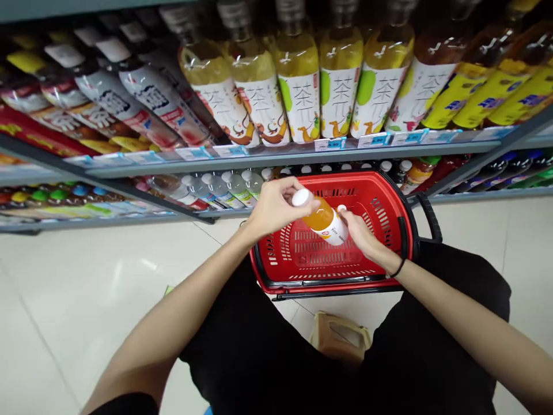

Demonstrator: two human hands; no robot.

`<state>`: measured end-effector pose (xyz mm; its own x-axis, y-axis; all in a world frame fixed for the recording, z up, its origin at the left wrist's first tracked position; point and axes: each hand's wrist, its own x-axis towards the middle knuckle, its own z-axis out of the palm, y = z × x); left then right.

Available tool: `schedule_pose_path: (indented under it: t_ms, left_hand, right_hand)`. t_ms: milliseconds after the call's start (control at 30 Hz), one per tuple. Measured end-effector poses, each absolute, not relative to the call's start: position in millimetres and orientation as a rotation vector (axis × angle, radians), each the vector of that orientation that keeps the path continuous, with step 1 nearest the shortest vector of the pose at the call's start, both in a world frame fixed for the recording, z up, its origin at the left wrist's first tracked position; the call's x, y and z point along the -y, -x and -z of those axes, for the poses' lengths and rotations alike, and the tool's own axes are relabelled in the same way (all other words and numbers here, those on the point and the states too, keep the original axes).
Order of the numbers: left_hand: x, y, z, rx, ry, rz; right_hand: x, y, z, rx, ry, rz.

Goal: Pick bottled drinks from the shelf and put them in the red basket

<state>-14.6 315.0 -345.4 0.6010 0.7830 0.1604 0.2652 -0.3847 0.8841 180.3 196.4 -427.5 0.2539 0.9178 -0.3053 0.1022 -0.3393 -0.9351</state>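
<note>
A bottle of orange drink (332, 230) with a white cap and white label is tilted above a red shopping basket (371, 196). My left hand (279, 207) is closed around its neck, just under the cap, with the thumb and fingers on either side. At the label end, my right hand (362, 233) is closed with its fingers against the bottle. A second white cap (341, 208) shows by the right fingertips; what lies below it is mostly hidden. Through the slotted basket bottom, no other item shows.
A shelf edge (276, 155) with price tags carries rows of tea bottles (300, 98). Lower down stand clear bottles (233, 187), partly behind the basket. The basket's black handle (427, 219) sticks out at right. Between my knees a beige and brown object (341, 337) rests on the tiled floor (86, 294).
</note>
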Motion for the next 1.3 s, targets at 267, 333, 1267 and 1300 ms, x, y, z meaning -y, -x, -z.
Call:
schedule_pose_path:
  t_ms: [267,333,1267,1300]
  left_hand:
    - [-311,-23,404,-1.153,-2.65,0.267]
    - [-318,-39,431,-1.123,-2.679,0.534]
    - [-387,-81,564,-1.538,-2.315,0.994]
    - [-388,-75,557,-1.514,-2.303,0.981]
  right_hand:
    - [-210,-208,397,1.64,1.963,-0.348]
    - [-211,-218,385,1.719,2.027,-0.241]
    - [-207,-255,386,1.762,2.397,-1.081]
    - [-207,-254,386,1.772,2.394,-1.074]
